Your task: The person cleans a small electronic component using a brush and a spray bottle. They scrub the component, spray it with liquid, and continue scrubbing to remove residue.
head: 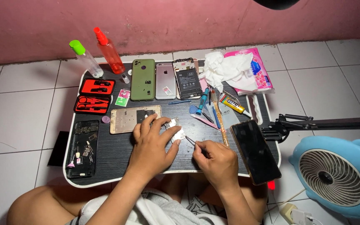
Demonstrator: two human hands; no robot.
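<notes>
Two hands busy — my left hand (153, 139) pins the small metal part (176, 132) flat, my right hand (215, 160) pinching tweezers (190, 141) — I'd keep the tips shallow and steady.

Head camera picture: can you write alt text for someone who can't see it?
A person's left hand holds a small metal part on a black table while the right hand pokes it with tweezers. Around them lie phones, a gold frame, two spray bottles, tools and tissues.

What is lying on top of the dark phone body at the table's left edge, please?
On the dark phone body lie small loose parts and a pink cone-shaped piece. Its surface beneath them is covered.
</notes>
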